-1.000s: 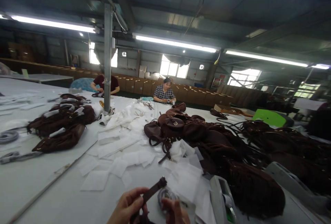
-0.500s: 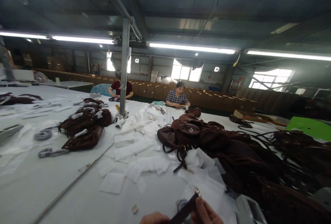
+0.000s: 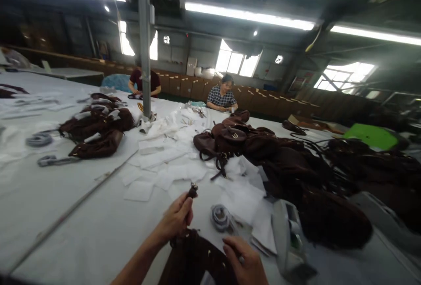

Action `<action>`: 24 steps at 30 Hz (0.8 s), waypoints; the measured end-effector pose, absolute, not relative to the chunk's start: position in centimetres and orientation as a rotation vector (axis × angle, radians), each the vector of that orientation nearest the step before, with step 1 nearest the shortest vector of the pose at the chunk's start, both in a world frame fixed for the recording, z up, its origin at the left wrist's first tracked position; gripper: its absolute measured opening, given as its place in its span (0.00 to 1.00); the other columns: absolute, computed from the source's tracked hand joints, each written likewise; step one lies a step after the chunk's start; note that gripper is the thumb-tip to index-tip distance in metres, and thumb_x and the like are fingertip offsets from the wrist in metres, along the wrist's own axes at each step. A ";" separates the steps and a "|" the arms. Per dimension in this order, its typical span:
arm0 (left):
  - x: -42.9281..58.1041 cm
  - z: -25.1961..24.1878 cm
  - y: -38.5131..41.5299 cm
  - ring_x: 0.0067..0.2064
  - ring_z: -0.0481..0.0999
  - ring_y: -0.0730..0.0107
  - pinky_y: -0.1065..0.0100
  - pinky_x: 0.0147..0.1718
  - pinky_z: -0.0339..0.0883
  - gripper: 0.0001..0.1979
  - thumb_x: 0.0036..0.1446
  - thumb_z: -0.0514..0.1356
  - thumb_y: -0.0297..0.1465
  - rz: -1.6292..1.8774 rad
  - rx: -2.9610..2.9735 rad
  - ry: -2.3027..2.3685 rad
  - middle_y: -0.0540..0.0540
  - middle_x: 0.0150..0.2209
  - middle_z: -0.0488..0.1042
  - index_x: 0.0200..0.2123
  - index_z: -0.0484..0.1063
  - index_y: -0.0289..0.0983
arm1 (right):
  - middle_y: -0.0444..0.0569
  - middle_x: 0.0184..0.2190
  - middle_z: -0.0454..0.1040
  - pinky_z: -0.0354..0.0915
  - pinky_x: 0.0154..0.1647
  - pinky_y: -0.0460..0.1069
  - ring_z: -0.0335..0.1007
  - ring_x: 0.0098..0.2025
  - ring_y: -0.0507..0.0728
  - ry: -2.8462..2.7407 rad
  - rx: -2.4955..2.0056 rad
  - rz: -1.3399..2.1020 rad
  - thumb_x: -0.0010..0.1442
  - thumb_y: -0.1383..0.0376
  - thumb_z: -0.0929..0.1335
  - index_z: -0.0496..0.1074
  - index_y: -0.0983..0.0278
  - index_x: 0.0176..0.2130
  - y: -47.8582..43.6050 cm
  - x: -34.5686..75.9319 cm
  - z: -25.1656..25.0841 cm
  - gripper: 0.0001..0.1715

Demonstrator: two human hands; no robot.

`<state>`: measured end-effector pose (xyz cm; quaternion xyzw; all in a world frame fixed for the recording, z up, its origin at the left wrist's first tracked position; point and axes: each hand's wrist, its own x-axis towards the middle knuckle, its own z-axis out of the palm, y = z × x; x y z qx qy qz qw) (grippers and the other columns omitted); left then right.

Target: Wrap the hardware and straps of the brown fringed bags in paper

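Note:
My left hand point(image 3: 177, 215) is closed round a dark brown strap point(image 3: 191, 193), and a small metal buckle point(image 3: 194, 186) sticks up at the strap's end. Just below lies a dark brown bag point(image 3: 194, 256) with gold-coloured fittings, close to my body and cut off by the lower edge. My right hand point(image 3: 246, 259) is over the bag's right side, its fingers loosely bent and apart, with nothing visible in them. Beyond it, a coiled strap in grey wrapping point(image 3: 219, 217) rests on the table.
A grey tape dispenser point(image 3: 287, 236) stands right of my right hand. Brown bags point(image 3: 283, 158) are heaped behind it, others point(image 3: 98, 122) at left. White paper sheets point(image 3: 177, 166) cover the table's middle. Two people point(image 3: 222, 96) work across the table, near a metal post point(image 3: 144, 48).
The view has tilted down, bringing the bag and dispenser further in. My left hand has risen with the strap end and buckle. My right hand has come off the strap.

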<state>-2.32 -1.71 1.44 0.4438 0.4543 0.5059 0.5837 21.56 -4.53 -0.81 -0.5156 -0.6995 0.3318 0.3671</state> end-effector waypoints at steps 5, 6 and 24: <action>-3.3 -0.1 -3.2 0.09 0.52 0.83 0.80 0.08 0.40 0.23 0.59 0.53 0.46 1.072 0.991 1.044 0.59 0.16 0.64 0.51 0.61 0.37 | 0.53 0.48 0.74 0.65 0.53 0.57 0.69 0.50 0.63 -2.168 -1.313 0.886 0.54 0.63 0.70 0.72 0.56 0.51 -8.6 21.6 -3.2 0.24; -3.3 -0.3 -3.4 0.09 0.52 0.83 0.80 0.08 0.40 0.23 0.59 0.53 0.46 1.065 0.975 1.046 0.59 0.16 0.64 0.51 0.61 0.37 | 0.54 0.50 0.72 0.64 0.54 0.58 0.67 0.51 0.65 -2.221 -1.328 0.839 0.52 0.64 0.71 0.70 0.56 0.54 -9.1 21.3 -3.6 0.28; 1.7 -8.9 -5.9 0.14 0.53 0.81 0.76 0.14 0.45 0.29 0.42 0.65 0.53 1.135 0.684 1.065 0.58 0.11 0.58 0.40 0.73 0.35 | 0.50 0.38 0.79 0.68 0.43 0.51 0.74 0.40 0.58 -2.060 -1.420 0.714 0.61 0.57 0.64 0.77 0.61 0.41 0.8 22.4 -1.5 0.16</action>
